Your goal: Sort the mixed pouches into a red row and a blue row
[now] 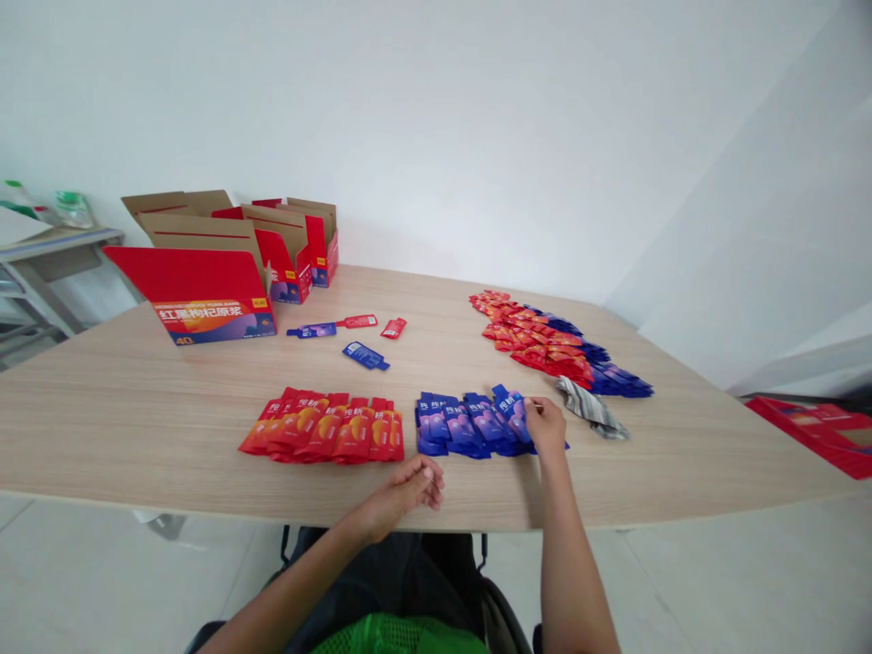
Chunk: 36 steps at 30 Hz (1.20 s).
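A row of overlapping blue sachets (467,425) lies on the table in front of me. At its right end my right hand (547,423) pinches the edge of a tilted blue sachet (510,409). Left of that row is a row of overlapping red sachets (333,429) with orange print. My left hand (409,486) rests near the table's front edge, just below the gap between the two rows. Its fingers are loosely curled, and I see nothing in them.
Open red cartons (214,320) stand at the back left. Loose sachets, including a blue one (366,355), lie mid-table. Larger heaps of red sachets (538,341) and blue sachets (619,380) are at the right, beside a striped cloth (592,409). A red box (810,431) is beyond the right edge.
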{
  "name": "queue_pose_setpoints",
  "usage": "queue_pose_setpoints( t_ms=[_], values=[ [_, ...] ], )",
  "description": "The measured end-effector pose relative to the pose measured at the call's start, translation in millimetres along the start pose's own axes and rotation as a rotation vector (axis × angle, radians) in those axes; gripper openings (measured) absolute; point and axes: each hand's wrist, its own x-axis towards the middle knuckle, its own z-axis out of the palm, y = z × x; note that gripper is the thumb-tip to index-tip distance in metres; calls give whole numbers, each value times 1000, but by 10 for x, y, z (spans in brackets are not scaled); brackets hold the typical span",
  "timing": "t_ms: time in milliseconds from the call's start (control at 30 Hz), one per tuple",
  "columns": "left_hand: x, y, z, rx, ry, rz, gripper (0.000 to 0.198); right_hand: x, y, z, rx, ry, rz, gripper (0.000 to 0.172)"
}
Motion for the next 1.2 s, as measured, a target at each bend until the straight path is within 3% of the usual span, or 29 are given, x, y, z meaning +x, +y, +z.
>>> queue_pose_setpoints(
  t_ms=[333, 500, 633, 733, 867, 967, 1100, 1200],
  values=[
    [14, -67, -26, 118, 31, 29, 48, -260, -217, -189, -506, -166, 63, 38],
    [16, -92, -45, 206, 19, 61, 49, -303, -237, -269, -615, -176, 18, 44],
    [-60, -62, -9, 420, -16, 70, 39, -333, -247, -345, -607, -188, 14, 42],
    [-156, 6, 66, 648, -29, 79, 22, -382, -279, -400, -572, -65, -45, 44],
    [-235, 67, 159, 835, -22, 136, 9, -512, -400, -384, -378, 66, -231, 44],
    [-245, 56, 192, 906, -53, 185, 8, -698, -556, -263, -152, 61, -365, 46],
    [-243, 81, 204, 1053, -215, 285, 2, -1086, -796, -59, 69, 40, -538, 56],
    [-237, 234, 147, 1145, -293, 340, 5, -1365, -940, 53, 133, 26, -718, 48]
  ],
)
